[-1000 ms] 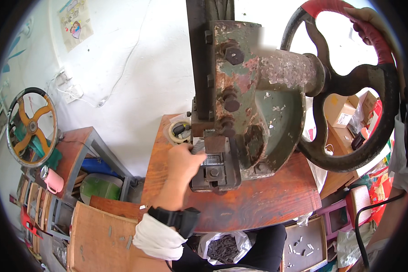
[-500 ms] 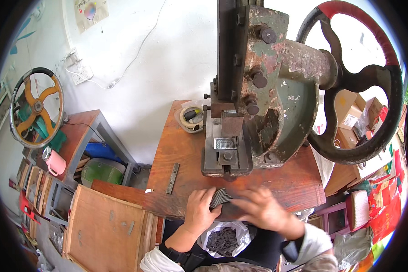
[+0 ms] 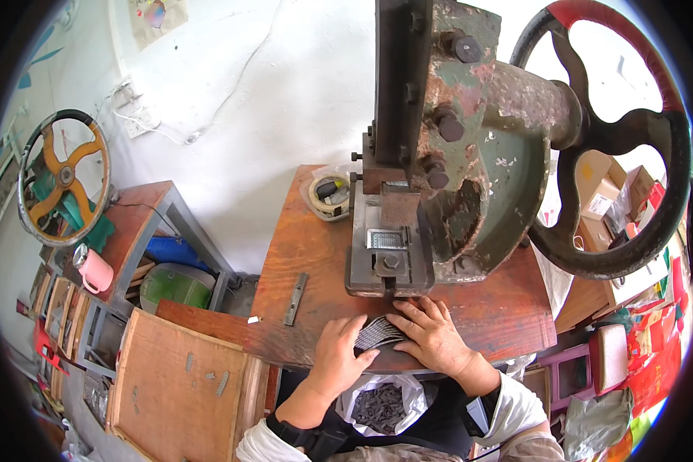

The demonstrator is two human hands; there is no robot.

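At the front of the wooden table, a bundle of thin dark grey strips (image 3: 379,333) lies between my hands. My left hand (image 3: 337,346) grips its left end between thumb and fingers. The fingers of my right hand (image 3: 435,336) are spread over the table, with their tips at the bundle's right end. Just beyond stands a hand press (image 3: 470,154) with a big black and red handwheel (image 3: 658,154). In the press's die (image 3: 386,239) sits a ridged metal plate. Part of the bundle is hidden by my fingers.
A metal bar (image 3: 295,299) lies on the wooden table (image 3: 285,254). Behind it is a plastic tub (image 3: 327,196) with tape. Under the table edge, a white bag (image 3: 381,404) holds many dark pieces. A wooden board (image 3: 177,377) stands left, near a pink mug (image 3: 95,269).
My right hand, blurred before, has come to rest with its fingertips at the bundle's right end. The left hand keeps its grip. The whole view has shifted slightly.
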